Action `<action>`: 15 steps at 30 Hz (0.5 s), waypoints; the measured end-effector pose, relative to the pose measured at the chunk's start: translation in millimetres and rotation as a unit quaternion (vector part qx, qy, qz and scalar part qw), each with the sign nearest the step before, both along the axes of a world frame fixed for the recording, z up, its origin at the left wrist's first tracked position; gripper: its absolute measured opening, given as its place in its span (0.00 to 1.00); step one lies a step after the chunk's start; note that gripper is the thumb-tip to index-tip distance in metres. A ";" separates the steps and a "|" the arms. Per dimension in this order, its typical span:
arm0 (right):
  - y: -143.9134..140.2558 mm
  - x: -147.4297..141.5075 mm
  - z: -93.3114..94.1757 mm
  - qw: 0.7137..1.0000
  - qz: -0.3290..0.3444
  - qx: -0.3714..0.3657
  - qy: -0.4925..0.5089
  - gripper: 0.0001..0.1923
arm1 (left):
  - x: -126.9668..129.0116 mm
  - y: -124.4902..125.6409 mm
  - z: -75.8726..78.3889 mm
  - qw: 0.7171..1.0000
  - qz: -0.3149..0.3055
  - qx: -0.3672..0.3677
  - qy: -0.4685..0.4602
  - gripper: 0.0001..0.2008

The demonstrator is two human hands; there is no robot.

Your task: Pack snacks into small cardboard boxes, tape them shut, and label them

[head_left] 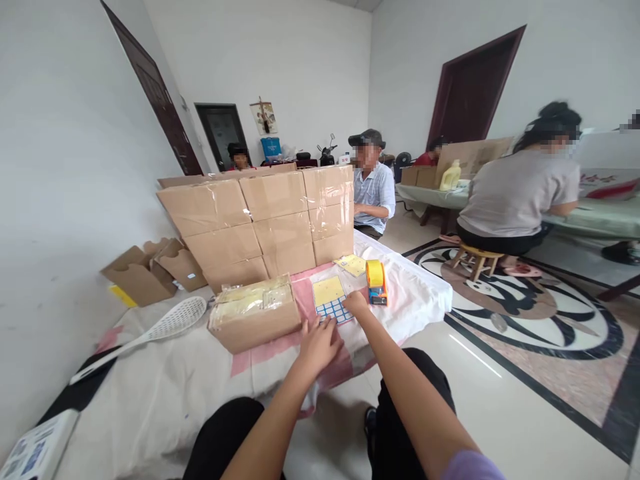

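Our left hand lies flat on the table, fingers spread apart, touching the near edge of the yellow and blue sheet. Our right hand rests on that sheet's right side, beside the orange tape dispenser; we cannot tell how its fingers sit. 1 open box stands just left.

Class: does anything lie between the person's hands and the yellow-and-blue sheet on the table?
Nothing visible does. Both the left hand and the right hand already reach the sheet; the tape dispenser stands beside it, to the right.
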State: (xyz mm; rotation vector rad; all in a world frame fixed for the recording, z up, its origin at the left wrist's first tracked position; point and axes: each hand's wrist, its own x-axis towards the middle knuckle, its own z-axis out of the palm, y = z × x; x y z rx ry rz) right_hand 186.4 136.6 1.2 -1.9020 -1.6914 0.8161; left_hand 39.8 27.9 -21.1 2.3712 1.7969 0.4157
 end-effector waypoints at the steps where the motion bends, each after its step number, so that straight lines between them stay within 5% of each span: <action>1: -1.7 4.3 1.0 0.999 0.003 0.011 0.052 0.07 | -3.0 -0.2 4.1 1.000 0.008 0.008 -0.010 0.25; 4: -13.5 9.3 5.0 0.976 0.005 0.053 0.209 0.08 | -13.6 0.1 19.6 0.996 0.057 0.039 -0.057 0.25; 8: -37.8 0.5 15.2 0.935 0.043 0.082 0.344 0.12 | -25.6 0.5 31.8 0.960 0.090 0.112 -0.241 0.28; 15: -72.1 -11.8 33.2 0.855 0.200 -0.032 0.477 0.09 | -26.2 -7.7 36.4 0.939 0.054 0.156 -0.301 0.37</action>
